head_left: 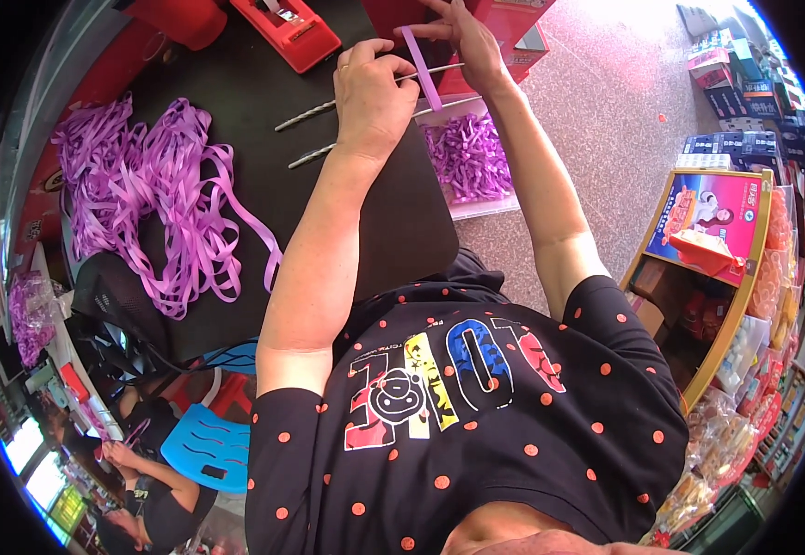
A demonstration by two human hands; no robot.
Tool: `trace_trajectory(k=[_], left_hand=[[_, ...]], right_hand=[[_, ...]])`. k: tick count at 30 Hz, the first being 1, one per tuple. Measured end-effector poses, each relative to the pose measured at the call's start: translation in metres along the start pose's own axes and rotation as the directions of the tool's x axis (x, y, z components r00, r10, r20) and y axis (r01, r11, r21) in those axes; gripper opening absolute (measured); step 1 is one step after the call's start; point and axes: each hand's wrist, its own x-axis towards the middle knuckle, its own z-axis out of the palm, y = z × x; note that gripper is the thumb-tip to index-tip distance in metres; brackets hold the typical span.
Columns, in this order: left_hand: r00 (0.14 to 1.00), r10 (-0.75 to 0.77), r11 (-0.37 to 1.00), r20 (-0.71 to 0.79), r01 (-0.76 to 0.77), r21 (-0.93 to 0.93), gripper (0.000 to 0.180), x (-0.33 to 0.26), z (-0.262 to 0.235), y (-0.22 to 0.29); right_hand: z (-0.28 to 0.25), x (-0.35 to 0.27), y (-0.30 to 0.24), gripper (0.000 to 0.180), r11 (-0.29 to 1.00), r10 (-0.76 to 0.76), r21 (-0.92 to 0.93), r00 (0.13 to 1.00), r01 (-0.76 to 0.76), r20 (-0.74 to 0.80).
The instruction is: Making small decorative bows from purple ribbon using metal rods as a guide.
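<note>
My left hand (pixel 374 97) is closed over a thin spiral metal rod (pixel 305 115), like a long drill bit, above the black tabletop. The rod comes out past my fingers toward my right hand (pixel 472 44). There a narrow purple ribbon strip (pixel 424 74) crosses the rod, its upper end at my right fingertips. The finger at the picture's top edge is cut off. A second spiral rod (pixel 312 157) passes under my left wrist. Below the ribbon, beside the table, stands a white box (pixel 485 211) full of small purple ribbon pieces (pixel 469 159).
Long purple ribbons (pixel 166 185) lie heaped on the black table (pixel 393 231) at left. A red tape dispenser (pixel 296 35) stands at the far side. Red boxes (pixel 513 51) are beyond my right hand. A shelf (pixel 712 259) stands right; another person (pixel 166 490) sits lower left.
</note>
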Motion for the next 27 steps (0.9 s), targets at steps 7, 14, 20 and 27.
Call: trace_trajectory(k=[7, 14, 20, 27], left_hand=[[1.000, -0.008, 1.000, 0.016, 0.008, 0.015, 0.010, 0.001, -0.001, 0.001], [1.000, 0.016, 1.000, -0.025, -0.015, 0.025, 0.013, 0.001, 0.000, 0.002], [1.000, 0.016, 1.000, -0.021, -0.015, 0.016, 0.011, 0.000, -0.001, 0.002], [1.000, -0.013, 1.000, 0.008, 0.013, 0.005, 0.011, 0.000, -0.001, 0.002]], right_hand=[[0.009, 0.000, -0.024, 0.065, 0.978, -0.206, -0.016, 0.969, 0.210, 0.133], [0.005, 0.001, -0.005, 0.064, 1.000, 0.012, -0.010, 1.000, -0.012, 0.007], [-0.003, 0.001, 0.017, 0.052, 0.995, 0.058, 0.086, 0.998, -0.055, -0.027], [-0.003, -0.052, 0.037, 0.056, 0.945, -0.117, -0.302, 0.992, 0.123, 0.038]])
